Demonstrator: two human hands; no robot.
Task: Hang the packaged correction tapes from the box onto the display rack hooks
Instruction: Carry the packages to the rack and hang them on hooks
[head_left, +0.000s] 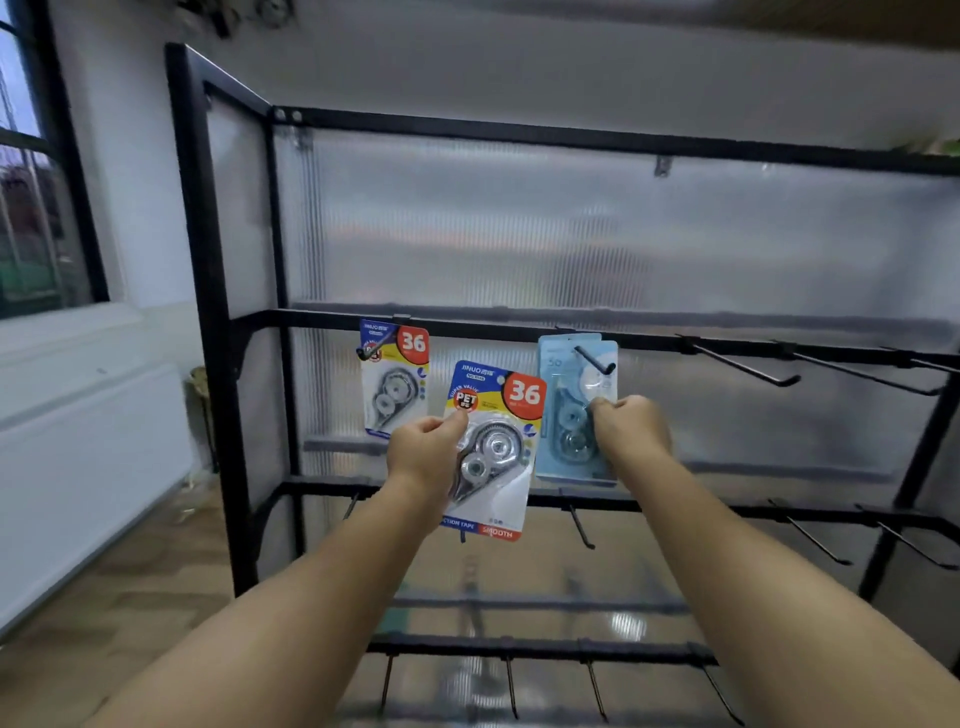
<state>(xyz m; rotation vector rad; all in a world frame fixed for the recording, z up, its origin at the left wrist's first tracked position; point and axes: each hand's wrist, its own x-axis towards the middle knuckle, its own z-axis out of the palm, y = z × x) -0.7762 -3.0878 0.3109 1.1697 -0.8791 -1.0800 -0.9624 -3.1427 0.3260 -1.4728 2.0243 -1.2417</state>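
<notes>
Right of my hands, bare hooks (743, 366) jut from the rack's middle rail (675, 340), with open space between them; more hooks stick out from the rail below. Both my arms reach forward and up. My left hand (423, 452) grips a colourful pack (498, 415) marked 36 by its left edge, tilted, in front of the gap between two hung packs. My right hand (631, 426), fingers curled, pinches the blue pack (561, 415) hanging on its hook (595, 358). A matching 36 pack (395, 379) hangs further left.
</notes>
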